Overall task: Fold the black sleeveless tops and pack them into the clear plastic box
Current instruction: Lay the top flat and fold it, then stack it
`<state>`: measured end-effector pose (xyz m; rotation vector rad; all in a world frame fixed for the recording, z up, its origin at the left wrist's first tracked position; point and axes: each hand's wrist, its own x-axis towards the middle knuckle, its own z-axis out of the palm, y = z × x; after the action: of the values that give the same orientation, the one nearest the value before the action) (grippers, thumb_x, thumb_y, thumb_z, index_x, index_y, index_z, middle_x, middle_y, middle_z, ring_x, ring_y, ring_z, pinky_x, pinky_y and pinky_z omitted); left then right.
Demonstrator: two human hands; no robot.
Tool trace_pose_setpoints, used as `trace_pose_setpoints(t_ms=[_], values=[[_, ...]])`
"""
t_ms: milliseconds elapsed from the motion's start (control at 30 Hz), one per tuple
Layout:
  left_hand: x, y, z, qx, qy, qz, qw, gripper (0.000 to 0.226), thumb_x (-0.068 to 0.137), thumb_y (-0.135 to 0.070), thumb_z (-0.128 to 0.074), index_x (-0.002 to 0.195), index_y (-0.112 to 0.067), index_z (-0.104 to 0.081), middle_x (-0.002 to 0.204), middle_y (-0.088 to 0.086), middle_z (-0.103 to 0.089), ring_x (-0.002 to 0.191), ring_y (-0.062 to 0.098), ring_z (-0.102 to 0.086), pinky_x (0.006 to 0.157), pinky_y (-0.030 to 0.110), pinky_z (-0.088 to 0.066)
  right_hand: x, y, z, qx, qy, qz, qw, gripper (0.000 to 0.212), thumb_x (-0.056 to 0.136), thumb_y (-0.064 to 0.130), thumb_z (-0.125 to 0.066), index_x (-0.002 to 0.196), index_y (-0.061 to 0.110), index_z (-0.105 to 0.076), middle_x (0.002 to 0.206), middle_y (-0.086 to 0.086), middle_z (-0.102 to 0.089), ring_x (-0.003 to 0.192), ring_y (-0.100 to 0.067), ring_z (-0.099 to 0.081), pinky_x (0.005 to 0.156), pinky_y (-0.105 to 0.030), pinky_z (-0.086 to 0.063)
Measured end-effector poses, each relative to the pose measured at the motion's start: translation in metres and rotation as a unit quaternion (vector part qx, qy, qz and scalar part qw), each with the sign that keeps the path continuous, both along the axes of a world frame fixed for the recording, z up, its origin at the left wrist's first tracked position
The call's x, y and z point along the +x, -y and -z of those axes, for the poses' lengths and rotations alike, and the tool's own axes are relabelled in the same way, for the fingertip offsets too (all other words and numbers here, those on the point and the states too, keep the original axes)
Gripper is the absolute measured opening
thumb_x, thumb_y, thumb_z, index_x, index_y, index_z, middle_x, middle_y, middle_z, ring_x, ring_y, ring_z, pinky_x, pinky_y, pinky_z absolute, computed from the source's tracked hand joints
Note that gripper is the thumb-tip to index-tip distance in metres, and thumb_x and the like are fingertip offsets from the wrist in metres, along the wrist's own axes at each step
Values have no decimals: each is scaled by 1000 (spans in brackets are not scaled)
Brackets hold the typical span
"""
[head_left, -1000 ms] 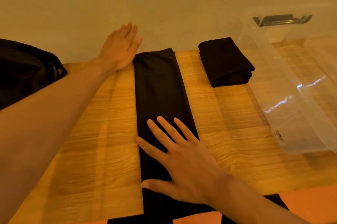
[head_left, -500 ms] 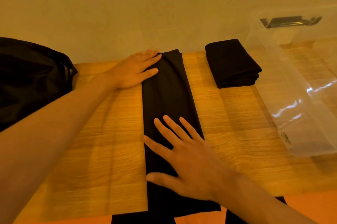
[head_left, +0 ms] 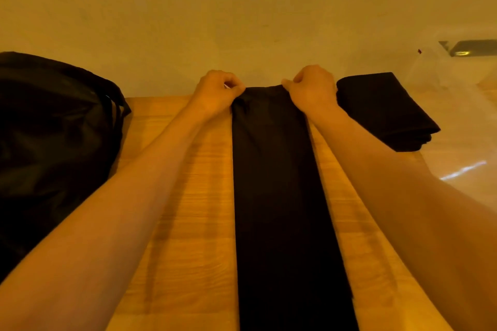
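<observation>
A black sleeveless top (head_left: 279,196), folded into a long narrow strip, lies down the middle of the wooden table (head_left: 193,209). My left hand (head_left: 219,92) pinches the strip's far left corner. My right hand (head_left: 313,87) pinches its far right corner. Both hands are at the table's far edge by the wall. A second black top (head_left: 384,110), folded into a compact stack, sits at the far right. The clear plastic box (head_left: 462,126) stands to the right of it, partly out of view.
A black bag (head_left: 51,131) fills the table's left side. A plain wall (head_left: 242,13) rises directly behind the table. A dark handle (head_left: 473,48) shows on the box's far side. Bare wood flanks the strip on both sides.
My right hand left the near part of the strip and reached to its far right corner. My left hand went from lying flat to pinching the far left corner. The view shifted forward.
</observation>
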<state>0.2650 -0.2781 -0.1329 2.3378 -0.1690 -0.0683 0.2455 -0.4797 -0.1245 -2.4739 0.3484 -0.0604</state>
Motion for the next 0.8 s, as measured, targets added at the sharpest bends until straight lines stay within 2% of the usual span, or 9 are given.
trace_pose_setpoints(t_ms=[67, 133, 267, 333, 400, 467, 533, 667, 800], values=[[9, -4, -1, -15, -19, 20, 1000, 5, 97, -17, -67, 99, -17, -72, 96, -8, -66, 82, 2, -59, 64, 10, -45, -3, -3, 3, 5, 11, -1, 1000, 28, 100, 32, -62, 82, 11, -65, 77, -3, -58, 65, -12, -53, 49, -26, -38], [13, -8, -6, -19, -28, 44, 998, 3, 97, -16, -67, 98, -16, -70, 92, -10, -64, 80, 0, -58, 64, 6, -45, -6, -5, 3, 32, 21, 22, 999, 17, 101, 27, -60, 100, 11, -67, 91, -2, -61, 79, -12, -55, 62, -25, -45], [20, -17, -14, -21, -71, 87, 993, 9, 100, -14, -62, 103, -15, -70, 96, -10, -67, 86, 0, -61, 69, 5, -45, -6, -3, 4, 85, 33, 61, 994, 18, 102, 25, -58, 106, 9, -66, 101, -6, -69, 80, -14, -60, 80, -32, -55], [21, -24, -18, -26, -101, 113, 988, 15, 100, -9, -60, 108, -12, -71, 102, -6, -71, 90, 2, -64, 72, 5, -48, -7, -1, 1, 111, 33, 66, 991, 25, 102, 24, -59, 112, 3, -67, 108, -11, -70, 91, -23, -67, 84, -36, -56], [23, -29, -23, 5, -112, 142, 984, 16, 99, -14, -62, 110, -13, -73, 105, -6, -72, 94, 2, -65, 78, 11, -49, -8, 1, 1, 131, 33, 63, 989, 25, 101, 24, -61, 112, 3, -68, 104, -11, -70, 98, -25, -67, 79, -33, -55], [23, -30, -26, 40, -114, 158, 980, 11, 98, -22, -64, 105, -19, -73, 99, -12, -71, 87, -3, -64, 75, 14, -48, -6, 2, 3, 139, 30, 63, 988, 13, 100, 26, -63, 100, 13, -65, 88, 1, -65, 90, -17, -66, 64, -21, -48], [26, -29, -25, 39, -102, 157, 981, 7, 98, -23, -65, 100, -22, -72, 94, -13, -69, 81, -3, -64, 72, 13, -47, -6, 3, 5, 138, 27, 57, 988, 9, 99, 28, -64, 93, 23, -59, 80, 9, -58, 79, -8, -60, 57, -17, -41], [26, -28, -20, 25, -62, 129, 989, 11, 99, -26, -64, 106, -23, -71, 102, -13, -67, 91, 2, -61, 73, 14, -45, -5, 4, 8, 139, 36, 55, 988, 8, 99, 27, -63, 96, 24, -58, 80, 10, -56, 74, -5, -56, 57, -15, -39], [22, -32, -21, 21, -87, 148, 985, 12, 91, -16, -73, 98, -25, -70, 101, -7, -67, 91, 4, -60, 78, 18, -47, -5, 5, 10, 135, 47, 50, 989, 6, 100, 27, -63, 98, 23, -58, 83, 10, -57, 75, -5, -56, 58, -14, -40]])
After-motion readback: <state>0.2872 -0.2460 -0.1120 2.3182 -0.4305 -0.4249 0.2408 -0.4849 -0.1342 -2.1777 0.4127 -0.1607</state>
